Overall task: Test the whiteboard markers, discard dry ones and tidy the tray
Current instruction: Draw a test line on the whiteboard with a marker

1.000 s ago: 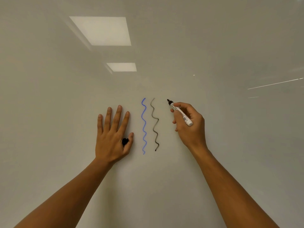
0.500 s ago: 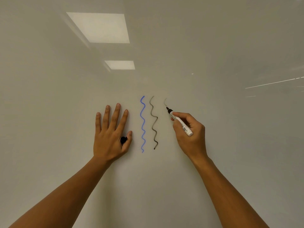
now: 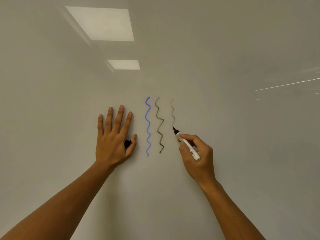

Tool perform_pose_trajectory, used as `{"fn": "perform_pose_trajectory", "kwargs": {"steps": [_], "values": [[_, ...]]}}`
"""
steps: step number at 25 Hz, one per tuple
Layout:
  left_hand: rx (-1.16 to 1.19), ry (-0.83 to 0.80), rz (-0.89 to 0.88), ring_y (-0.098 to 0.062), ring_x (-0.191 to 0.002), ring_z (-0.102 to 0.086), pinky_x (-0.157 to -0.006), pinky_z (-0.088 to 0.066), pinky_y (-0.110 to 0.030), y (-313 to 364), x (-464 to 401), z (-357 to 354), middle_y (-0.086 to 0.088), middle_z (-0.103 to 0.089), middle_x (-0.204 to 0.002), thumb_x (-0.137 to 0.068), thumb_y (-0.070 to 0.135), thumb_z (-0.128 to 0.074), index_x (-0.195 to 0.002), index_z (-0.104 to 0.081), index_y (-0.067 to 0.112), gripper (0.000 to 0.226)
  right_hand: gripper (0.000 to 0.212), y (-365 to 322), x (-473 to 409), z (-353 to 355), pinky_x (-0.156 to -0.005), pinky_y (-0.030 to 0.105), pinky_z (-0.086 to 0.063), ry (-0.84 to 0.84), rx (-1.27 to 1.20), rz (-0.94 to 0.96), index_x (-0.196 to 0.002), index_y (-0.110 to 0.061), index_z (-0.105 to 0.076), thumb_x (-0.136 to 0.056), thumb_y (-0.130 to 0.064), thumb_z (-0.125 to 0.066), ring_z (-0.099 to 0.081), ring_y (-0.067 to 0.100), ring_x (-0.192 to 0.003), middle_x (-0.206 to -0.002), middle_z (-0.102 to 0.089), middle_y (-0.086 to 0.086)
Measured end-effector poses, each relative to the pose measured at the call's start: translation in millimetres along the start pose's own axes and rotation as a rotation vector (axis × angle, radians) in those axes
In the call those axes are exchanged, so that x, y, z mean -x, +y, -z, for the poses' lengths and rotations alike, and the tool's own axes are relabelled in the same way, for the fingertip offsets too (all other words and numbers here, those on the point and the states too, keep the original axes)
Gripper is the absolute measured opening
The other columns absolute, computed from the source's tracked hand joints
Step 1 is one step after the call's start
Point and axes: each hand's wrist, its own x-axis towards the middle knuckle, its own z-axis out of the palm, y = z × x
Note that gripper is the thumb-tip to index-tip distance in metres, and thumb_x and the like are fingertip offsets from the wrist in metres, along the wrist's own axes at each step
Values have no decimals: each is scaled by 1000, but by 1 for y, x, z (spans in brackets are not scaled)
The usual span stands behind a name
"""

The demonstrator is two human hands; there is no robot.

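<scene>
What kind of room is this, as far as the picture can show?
Probably an office or classroom. A glossy whiteboard fills the view and reflects square ceiling light panels. The right hand draws a faint test line with a marker beside two earlier wavy lines.

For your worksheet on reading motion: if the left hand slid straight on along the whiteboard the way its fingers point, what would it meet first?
Probably nothing: the left hand lies flat on the glossy white whiteboard, fingers pointing up, and the board above looks bare. The wavy blue marker line stands to its right, out of that path.
</scene>
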Motion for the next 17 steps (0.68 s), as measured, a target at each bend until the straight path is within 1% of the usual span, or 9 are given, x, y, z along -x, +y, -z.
{"fn": "perform_pose_trajectory", "kwargs": {"steps": [3,5,7,9,12,14,16,17], "values": [[-1,1,0,-35,-152,-7,-119,-13,-60,1,0,0,-11,-14,-164,-94,47,-37,-155,-25,17,69,23,3,7,2,-61,23,-57,24,-6,-25,-108,-16,-73,-90,-2,-66,-69,15,-73,-101,-74,-10],[-4,0,0,-35,-152,-7,-119,-13,-60,1,0,-1,-11,-14,-164,-95,47,-37,-155,-25,17,69,21,3,16,0,-64,22,-58,2,3,-22,-108,-16,-72,-90,-7,-66,-70,13,-79,-103,-74,-10],[-4,-1,-1,-35,-152,-7,-119,-14,-61,1,1,-1,-11,-14,-164,-95,47,-38,-155,-25,17,69,21,6,24,1,-62,20,-56,-20,20,-17,-107,-17,-72,-88,-15,-64,-70,12,-78,-103,-74,-10],[1,1,0,-35,-152,-7,-119,-13,-61,1,1,-1,-11,-14,-164,-95,48,-37,-155,-25,16,69,21,10,29,4,-63,19,-55,-8,19,-37,-106,-17,-73,-88,-14,-64,-71,11,-78,-102,-74,-11],[5,-1,2,-35,-152,-7,-119,-13,-61,1,1,-1,-11,-14,-164,-95,48,-36,-155,-25,16,69,19,12,37,5,-69,20,-58,4,17,-53,-105,-17,-72,-88,-12,-65,-72,7,-88,-106,-74,-12],[4,-3,4,-35,-152,-6,-119,-12,-61,1,1,-2,-11,-14,-164,-95,48,-36,-155,-25,17,69,20,12,44,3,-64,21,-57,-11,41,-53,-105,-15,-73,-87,-16,-64,-71,8,-79,-103,-74,-12],[4,-3,5,-35,-152,-6,-119,-12,-60,1,2,-1,-11,-14,-164,-95,48,-35,-155,-25,17,69,21,15,48,4,-58,18,-53,-16,68,-48,-105,-15,-73,-87,-18,-63,-67,8,-67,-97,-73,-13],[4,-3,5,-35,-152,-7,-119,-12,-60,1,1,-1,-11,-14,-164,-95,48,-35,-155,-25,17,69,21,15,49,6,-58,18,-53,-9,73,-54,-105,-16,-74,-87,-19,-63,-67,9,-66,-97,-74,-13]]}}
